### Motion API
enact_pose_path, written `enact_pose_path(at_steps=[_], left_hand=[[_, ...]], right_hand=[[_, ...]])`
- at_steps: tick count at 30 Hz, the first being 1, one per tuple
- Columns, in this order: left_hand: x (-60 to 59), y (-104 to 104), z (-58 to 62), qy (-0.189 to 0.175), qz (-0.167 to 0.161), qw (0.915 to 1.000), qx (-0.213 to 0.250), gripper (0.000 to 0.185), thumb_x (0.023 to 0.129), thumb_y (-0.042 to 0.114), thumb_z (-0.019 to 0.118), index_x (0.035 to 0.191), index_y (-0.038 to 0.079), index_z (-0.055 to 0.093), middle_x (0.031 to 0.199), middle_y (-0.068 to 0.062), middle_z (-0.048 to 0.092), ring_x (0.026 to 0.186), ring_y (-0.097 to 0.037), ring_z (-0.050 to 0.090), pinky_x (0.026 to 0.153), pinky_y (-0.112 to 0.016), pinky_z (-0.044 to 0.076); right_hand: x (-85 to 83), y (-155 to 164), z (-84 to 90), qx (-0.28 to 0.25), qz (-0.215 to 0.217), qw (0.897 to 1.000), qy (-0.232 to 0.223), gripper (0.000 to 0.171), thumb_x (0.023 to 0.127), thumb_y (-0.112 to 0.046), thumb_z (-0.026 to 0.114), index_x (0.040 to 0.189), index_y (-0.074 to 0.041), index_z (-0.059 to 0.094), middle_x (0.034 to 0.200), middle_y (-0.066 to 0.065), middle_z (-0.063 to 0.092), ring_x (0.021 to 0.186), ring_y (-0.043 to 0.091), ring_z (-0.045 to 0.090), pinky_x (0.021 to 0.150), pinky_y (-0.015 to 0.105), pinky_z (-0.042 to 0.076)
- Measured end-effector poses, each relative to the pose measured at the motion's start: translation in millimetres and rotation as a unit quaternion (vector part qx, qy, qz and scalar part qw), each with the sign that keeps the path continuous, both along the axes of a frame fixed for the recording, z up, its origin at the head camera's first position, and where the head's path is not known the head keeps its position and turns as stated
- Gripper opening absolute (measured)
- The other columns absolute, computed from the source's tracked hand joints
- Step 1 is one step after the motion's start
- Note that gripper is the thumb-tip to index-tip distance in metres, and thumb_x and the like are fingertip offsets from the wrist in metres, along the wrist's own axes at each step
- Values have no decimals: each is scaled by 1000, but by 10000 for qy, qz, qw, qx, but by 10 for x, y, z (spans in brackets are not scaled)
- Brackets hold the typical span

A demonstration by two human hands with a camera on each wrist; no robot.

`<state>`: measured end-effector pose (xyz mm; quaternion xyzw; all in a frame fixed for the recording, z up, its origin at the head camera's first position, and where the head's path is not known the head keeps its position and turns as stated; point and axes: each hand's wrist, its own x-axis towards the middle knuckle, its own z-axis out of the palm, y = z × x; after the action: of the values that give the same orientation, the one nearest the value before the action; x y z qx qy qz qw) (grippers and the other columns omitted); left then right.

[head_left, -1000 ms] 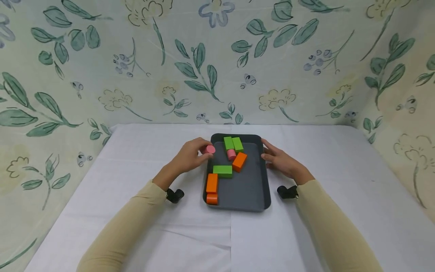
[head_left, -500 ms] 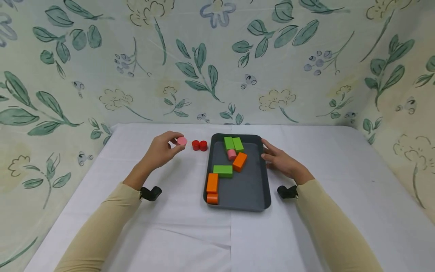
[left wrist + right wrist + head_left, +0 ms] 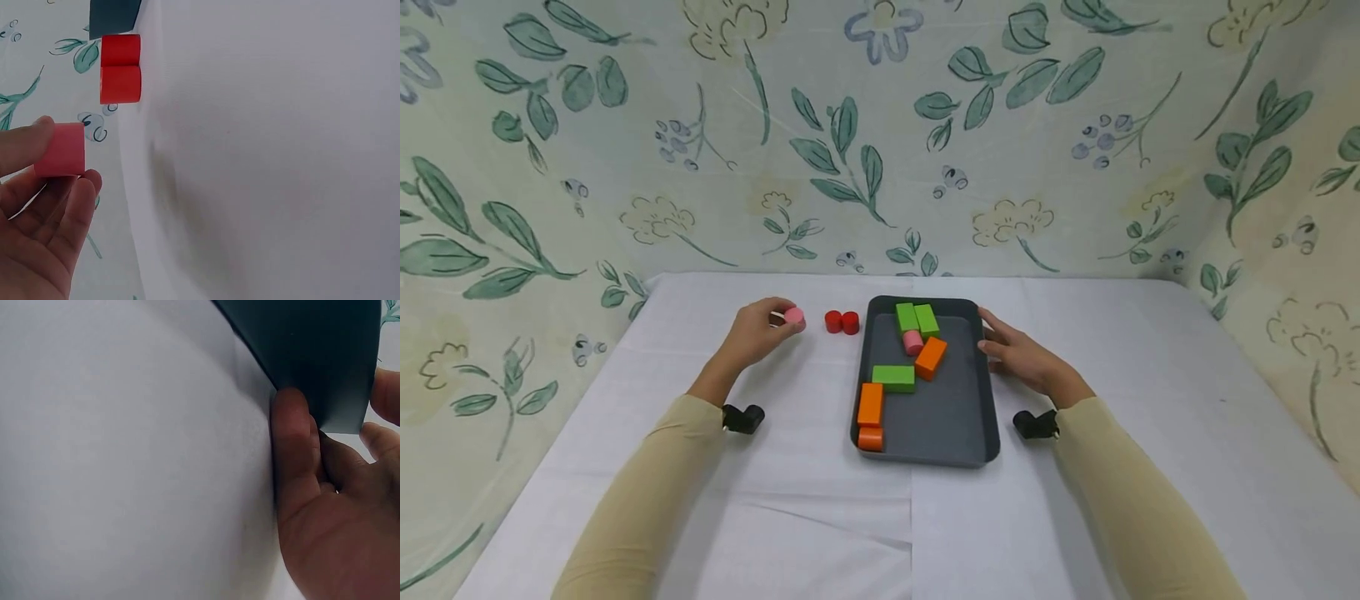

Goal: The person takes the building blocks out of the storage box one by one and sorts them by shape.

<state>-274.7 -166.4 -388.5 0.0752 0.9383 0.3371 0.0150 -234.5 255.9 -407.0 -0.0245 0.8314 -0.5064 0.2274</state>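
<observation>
My left hand (image 3: 754,335) pinches a short pink cylinder block (image 3: 61,149) between thumb and fingertips, left of the tray. In the left wrist view the thumb lies on one side of it and fingers on the other. My right hand (image 3: 1022,354) holds the right edge of the dark grey tray (image 3: 951,417). In the right wrist view its lower fingers (image 3: 292,434) lie against the outer wall near the base, with another digit up by the rim. Two red cylinder blocks (image 3: 842,322) stand side by side between the left hand and the tray.
Inside the tray lie several green blocks (image 3: 893,378), a pink cylinder (image 3: 913,342), orange blocks (image 3: 870,405) and an orange rounded piece (image 3: 870,439). A white cloth (image 3: 820,500) covers the table. A floral curtain (image 3: 737,167) hangs behind.
My left hand has moved left from the tray's rim with the pink cylinder and then slightly lower, uncovering the two red cylinders. The right hand and tray have stayed put.
</observation>
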Motion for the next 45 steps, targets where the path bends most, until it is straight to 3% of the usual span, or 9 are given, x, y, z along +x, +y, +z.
enact_pose_path(at_steps=[7, 23, 36, 45], left_hand=[[-112, 5, -100, -278, 174, 9994, -54, 47, 94, 30, 67, 134, 8, 56, 134, -13, 59, 120, -32, 57, 99, -43, 54], [-285, 139, -189, -238, 98, 9997, -3, 44, 95, 28, 64, 133, 8, 58, 131, -14, 61, 117, -31, 55, 102, -43, 52], [-312, 255, -246, -607, 173, 9978, 218, 42, 94, 24, 65, 133, 9, 58, 133, -15, 59, 121, -32, 54, 105, -45, 51], [-333, 278, -288, -674, 210, 9973, 211, 43, 95, 25, 64, 135, 9, 57, 134, -15, 59, 122, -32, 53, 107, -45, 50]], right_hand=[[11, -7, -11, 30, -7, 10000, 3, 75, 105, -24, 43, 158, -39, -8, 168, 17, -1, 153, 44, 17, 120, 58, 28], [8, -2, -1, 28, -61, 10000, 7, 75, 105, -22, 43, 158, -38, -8, 168, 18, -1, 152, 45, 17, 120, 58, 27], [1, -7, -3, -59, -20, 10000, 12, 75, 105, -22, 43, 158, -38, -7, 168, 17, -1, 153, 44, 16, 120, 58, 27], [7, 0, -6, -10, -39, 10000, 35, 74, 105, -22, 43, 158, -38, -7, 168, 18, 0, 152, 44, 17, 120, 58, 27]])
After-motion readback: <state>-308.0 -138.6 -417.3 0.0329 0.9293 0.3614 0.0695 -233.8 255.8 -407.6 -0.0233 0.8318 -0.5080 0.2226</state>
